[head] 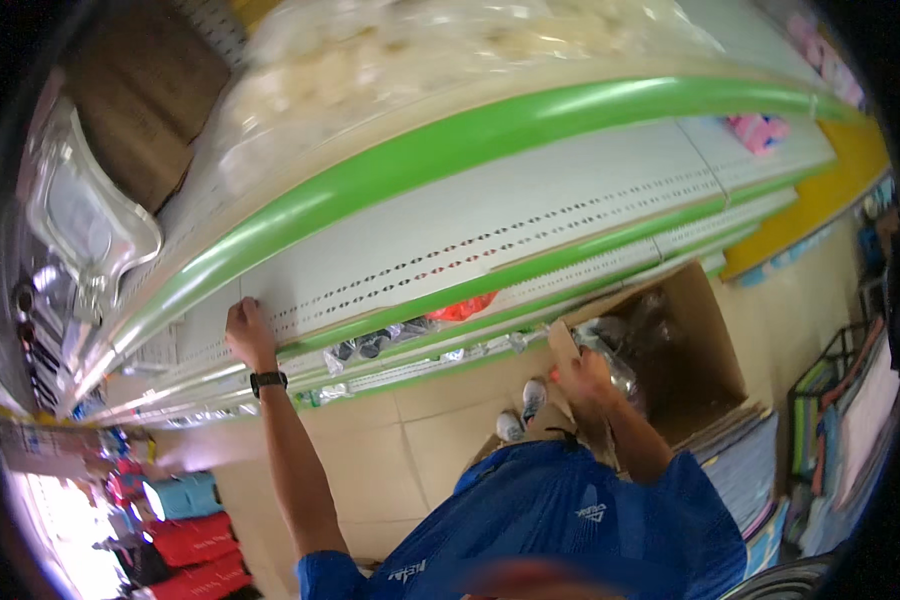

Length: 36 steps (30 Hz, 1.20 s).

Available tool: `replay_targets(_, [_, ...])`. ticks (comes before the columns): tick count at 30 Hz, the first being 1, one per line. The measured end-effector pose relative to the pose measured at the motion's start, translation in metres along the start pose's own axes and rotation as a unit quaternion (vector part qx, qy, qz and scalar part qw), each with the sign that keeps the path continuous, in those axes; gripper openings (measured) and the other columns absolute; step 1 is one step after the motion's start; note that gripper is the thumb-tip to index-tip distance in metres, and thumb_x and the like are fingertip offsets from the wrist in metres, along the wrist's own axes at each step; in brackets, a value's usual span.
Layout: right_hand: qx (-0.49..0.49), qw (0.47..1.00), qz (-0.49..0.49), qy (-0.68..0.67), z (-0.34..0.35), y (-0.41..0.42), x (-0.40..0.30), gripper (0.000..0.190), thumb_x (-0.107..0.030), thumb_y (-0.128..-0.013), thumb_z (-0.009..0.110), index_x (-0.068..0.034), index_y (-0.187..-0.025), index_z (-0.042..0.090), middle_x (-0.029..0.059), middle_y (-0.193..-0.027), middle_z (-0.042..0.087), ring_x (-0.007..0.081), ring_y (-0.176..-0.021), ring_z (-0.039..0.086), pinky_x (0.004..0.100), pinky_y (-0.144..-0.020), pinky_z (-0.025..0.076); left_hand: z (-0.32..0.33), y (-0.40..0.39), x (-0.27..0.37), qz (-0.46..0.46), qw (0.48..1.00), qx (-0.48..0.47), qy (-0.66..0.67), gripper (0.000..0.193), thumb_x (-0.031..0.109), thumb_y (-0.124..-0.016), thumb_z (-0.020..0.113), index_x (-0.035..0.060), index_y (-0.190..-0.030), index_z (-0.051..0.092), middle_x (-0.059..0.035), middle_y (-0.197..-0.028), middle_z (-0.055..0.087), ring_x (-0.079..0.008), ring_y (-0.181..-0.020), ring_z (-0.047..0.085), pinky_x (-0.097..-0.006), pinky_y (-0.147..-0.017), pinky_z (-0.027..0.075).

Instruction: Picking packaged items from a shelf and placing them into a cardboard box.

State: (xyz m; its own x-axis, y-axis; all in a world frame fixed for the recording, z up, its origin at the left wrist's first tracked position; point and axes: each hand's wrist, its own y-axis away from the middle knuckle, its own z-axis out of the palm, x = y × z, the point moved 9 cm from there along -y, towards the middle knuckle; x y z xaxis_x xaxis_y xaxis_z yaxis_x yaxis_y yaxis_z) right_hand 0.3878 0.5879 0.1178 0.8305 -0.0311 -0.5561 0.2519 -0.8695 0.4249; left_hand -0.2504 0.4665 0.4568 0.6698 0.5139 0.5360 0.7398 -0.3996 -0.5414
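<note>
My left hand (249, 334) is over the left part of a white perforated metal shelf (465, 217), its fingers curled. Whether it touches the shelf or pinches something small is hard to tell. A dark watch is on that wrist. At the right, my right hand (589, 375) grips the raised flap (562, 343) of a cardboard box (709, 337). Inside the box are clear plastic-wrapped items (622, 334), partly in shadow.
Green price rails (450, 161) edge the stacked shelves. Clear bags of pale items (390, 67) fill the upper shelf, beside a silver-framed mirror (82, 217). A red packet (461, 307) sits lower down. Folded textiles (742, 457) stand right; red boxes (195, 540) are lower left.
</note>
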Motion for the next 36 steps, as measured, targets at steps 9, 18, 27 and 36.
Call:
replay_targets(9, [0.077, 0.992, 0.045, 0.091, -0.002, 0.039, 0.051, 0.061, -0.032, -0.092, 0.064, 0.000, -0.142, 0.048, 0.0302, -0.111, 0.070, 0.0502, -0.101, 0.067, 0.0571, -0.088, 0.053, -0.002, 0.007, -0.002, -0.062, 0.998, 0.007, -0.004, 0.034, 0.040, -0.093, 0.063, 0.0090, -0.096, 0.077, -0.0121, -0.086, 0.075, -0.0337, -0.082, 0.073, -0.0444, -0.073, 0.055])
replay_targets(18, [0.080, 0.970, 0.187, 0.134, -0.007, 0.122, 0.093, 0.068, -0.049, -0.088, 0.066, -0.006, -0.140, 0.051, 0.0263, -0.110, 0.071, 0.0469, -0.103, 0.068, 0.0551, -0.088, 0.054, 0.001, 0.005, -0.003, -0.055, 0.998, -0.004, -0.018, 0.037, 0.043, -0.091, 0.061, 0.0105, -0.101, 0.077, -0.0139, -0.095, 0.076, -0.0384, -0.092, 0.072, -0.0443, -0.082, 0.055])
replay_targets(27, [0.144, 0.971, 0.132, 0.136, -0.014, 0.118, 0.082, 0.044, -0.041, -0.086, 0.065, 0.000, -0.100, 0.074, 0.0284, -0.092, 0.072, 0.0479, -0.093, 0.069, 0.0527, -0.082, 0.056, 0.020, -0.011, -0.024, -0.028, 0.996, -0.061, -0.062, 0.048, 0.055, -0.090, 0.057, 0.0186, -0.114, 0.076, -0.0153, -0.108, 0.075, -0.0393, -0.103, 0.070, -0.0446, -0.090, 0.054])
replay_targets(36, [0.156, 0.968, 0.134, 0.147, -0.019, 0.118, 0.070, 0.051, -0.042, -0.085, 0.067, 0.007, -0.096, 0.073, 0.0321, -0.090, 0.071, 0.0489, -0.090, 0.070, 0.0537, -0.082, 0.057, 0.028, -0.017, -0.043, -0.047, 0.990, -0.093, -0.094, 0.057, 0.070, -0.090, 0.049, 0.0307, -0.124, 0.072, -0.0082, -0.119, 0.074, -0.0358, -0.116, 0.067, -0.0450, -0.100, 0.050])
